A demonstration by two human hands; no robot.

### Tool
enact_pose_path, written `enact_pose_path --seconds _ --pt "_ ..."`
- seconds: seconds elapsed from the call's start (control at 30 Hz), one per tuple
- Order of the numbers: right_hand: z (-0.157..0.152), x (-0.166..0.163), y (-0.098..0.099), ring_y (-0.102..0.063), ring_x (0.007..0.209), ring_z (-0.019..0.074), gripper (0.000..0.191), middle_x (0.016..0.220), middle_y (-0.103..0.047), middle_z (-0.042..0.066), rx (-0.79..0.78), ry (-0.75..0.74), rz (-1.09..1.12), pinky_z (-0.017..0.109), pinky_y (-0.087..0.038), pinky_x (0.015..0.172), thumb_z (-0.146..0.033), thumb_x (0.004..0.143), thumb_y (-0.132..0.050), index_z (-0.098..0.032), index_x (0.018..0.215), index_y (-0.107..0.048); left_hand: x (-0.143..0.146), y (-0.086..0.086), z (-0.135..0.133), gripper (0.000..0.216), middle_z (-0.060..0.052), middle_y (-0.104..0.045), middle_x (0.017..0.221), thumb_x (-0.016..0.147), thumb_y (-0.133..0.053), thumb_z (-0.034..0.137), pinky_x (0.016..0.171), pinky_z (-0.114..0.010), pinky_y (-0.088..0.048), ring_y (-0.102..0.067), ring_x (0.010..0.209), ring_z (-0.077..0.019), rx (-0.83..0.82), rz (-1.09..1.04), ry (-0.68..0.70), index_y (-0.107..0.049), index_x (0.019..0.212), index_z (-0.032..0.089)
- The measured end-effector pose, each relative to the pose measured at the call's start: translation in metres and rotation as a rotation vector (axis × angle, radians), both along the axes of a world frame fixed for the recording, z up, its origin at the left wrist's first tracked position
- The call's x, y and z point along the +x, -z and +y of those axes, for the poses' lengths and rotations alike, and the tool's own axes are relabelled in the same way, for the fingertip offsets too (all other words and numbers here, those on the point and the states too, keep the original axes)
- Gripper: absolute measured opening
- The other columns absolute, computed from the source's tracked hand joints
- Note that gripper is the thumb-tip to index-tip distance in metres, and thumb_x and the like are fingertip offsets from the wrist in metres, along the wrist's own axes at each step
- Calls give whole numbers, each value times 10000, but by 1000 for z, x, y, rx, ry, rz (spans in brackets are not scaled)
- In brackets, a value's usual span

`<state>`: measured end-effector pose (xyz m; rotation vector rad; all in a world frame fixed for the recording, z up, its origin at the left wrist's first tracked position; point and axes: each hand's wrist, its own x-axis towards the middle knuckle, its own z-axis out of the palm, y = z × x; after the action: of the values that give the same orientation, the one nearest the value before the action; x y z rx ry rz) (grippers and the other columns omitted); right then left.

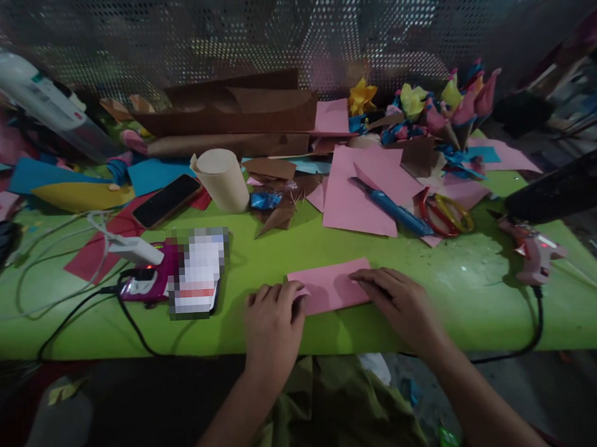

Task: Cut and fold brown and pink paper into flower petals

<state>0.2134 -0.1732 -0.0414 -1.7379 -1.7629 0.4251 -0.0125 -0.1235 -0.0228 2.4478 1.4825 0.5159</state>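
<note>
A pink sheet of paper (332,288), folded into a long rectangle, lies flat near the front edge of the green table (260,252). My left hand (276,318) pinches its left end, fingers curled and thumb against the paper. At the other end, my right hand (400,301) grips the upper right corner between thumb and fingers. The middle of the paper shows between the two hands. Parts of both short ends are hidden under my fingers.
Left are a phone with a lit, blurred screen (199,272), a purple power strip (168,273) and cables. Behind stand a cream paper roll (222,181), pink sheets (357,200), a blue utility knife (395,208) and scissors (451,214). A glue gun (533,254) rests right.
</note>
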Motion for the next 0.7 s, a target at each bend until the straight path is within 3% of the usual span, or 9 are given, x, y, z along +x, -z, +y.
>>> enact_pose_path --seconds 0.7 --pt "0 -2 -1 -695 876 233 276 960 -745 67 -14 18 -38 345 -539 739 -298 1012 -444 -250 1068 -710 -1 0 3 131 -6 -757 837 862 -687 143 688 -331 -420 -678 774 -214 -15 1 20 -643 960 218"
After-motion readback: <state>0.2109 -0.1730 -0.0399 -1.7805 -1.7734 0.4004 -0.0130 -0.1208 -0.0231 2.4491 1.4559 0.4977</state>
